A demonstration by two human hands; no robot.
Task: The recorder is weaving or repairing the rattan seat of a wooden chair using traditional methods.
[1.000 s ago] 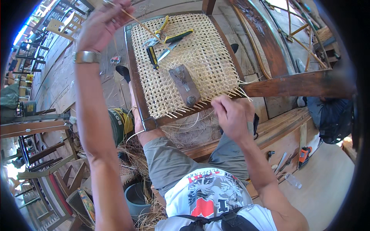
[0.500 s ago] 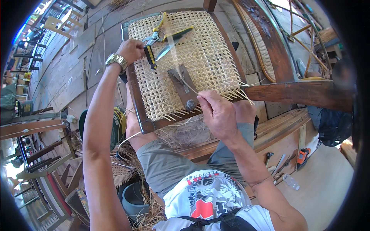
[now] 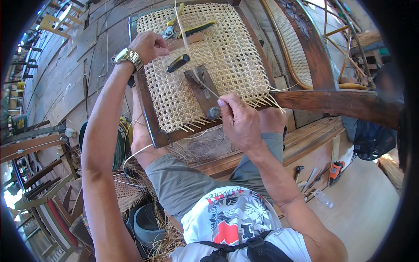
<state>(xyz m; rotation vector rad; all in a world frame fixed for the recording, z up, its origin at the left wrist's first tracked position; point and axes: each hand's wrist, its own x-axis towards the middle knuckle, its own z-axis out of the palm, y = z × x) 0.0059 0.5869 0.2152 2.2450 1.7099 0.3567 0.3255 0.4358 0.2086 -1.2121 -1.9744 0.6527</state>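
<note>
A pale cane strand (image 3: 212, 91) is pinched in my right hand (image 3: 241, 120), which is closed at the near edge of a woven cane seat (image 3: 235, 48). The strand runs back over a dark wooden block (image 3: 201, 89) with metal fixed to it, then toward the top of view. A round grey lump (image 3: 214, 113) sits at the block's near end. My left hand (image 3: 149, 46), fingers curled, is over the seat's left edge. From its fingertips a flat brown strip (image 3: 187, 41) extends. A black-and-yellow handle (image 3: 178, 63) lies nearby, beyond it yellow-handled shears (image 3: 168, 31).
Loose cane ends (image 3: 262, 103) stick out along the seat's near edge. A dark wooden beam (image 3: 327, 105) extends right. Below are a grey-blue bucket (image 3: 149, 225) among cane scraps, a plastic bottle (image 3: 324, 198) and an orange-and-black tool (image 3: 336, 170).
My left hand has shifted up off the black-and-yellow handle, which now lies turned on the seat. The brown strip has come into view. My right hand still pinches the strand.
</note>
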